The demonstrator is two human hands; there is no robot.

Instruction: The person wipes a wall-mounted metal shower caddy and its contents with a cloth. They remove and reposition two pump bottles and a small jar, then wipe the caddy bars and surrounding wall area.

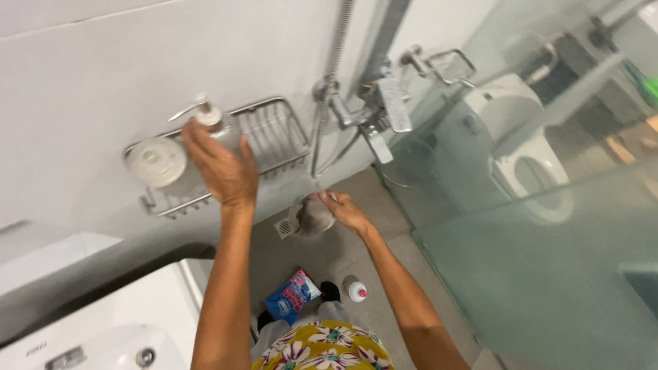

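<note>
**Pump bottle in a wall basket, reached for in a shower stall**

The pump bottle (pixel 218 127) is standing upright at the middle of a wire basket (pixel 274 133) fixed to the white tiled wall (pixel 103 62), its spout pointing left. The left hand (pixel 223 168) is reaching up to it with fingers spread and open, the fingertips lying against the bottle's front; whether they are closing on it cannot be told, since the palm is turned away from the camera. The raised basket rim is keeping the bottle from sliding off. Beside the bottle, at the basket's left end, a round white jar (pixel 157 162) is resting with its lid facing outward.

The right hand (pixel 343 211) is being held lower, just under the shower mixer (pixel 373 113), and is clenched around a grey cloth (pixel 314 218); that position is placing the bundle beneath the tap and over the floor drain (pixel 285 227), where run-off would be falling straight to the outlet, judging by the layout.

On the grey floor near the person's feet, a blue and pink packet (pixel 293 296) is lying flat and a small white bottle with a red cap (pixel 355 290) is standing just beside it, both within arm's reach. A glass partition (pixel 534 260) is separating the stall from a toilet (pixel 528 151).

Count: one pump bottle, one jar, one basket, one cloth, one packet, one small bottle, two hands.
</note>
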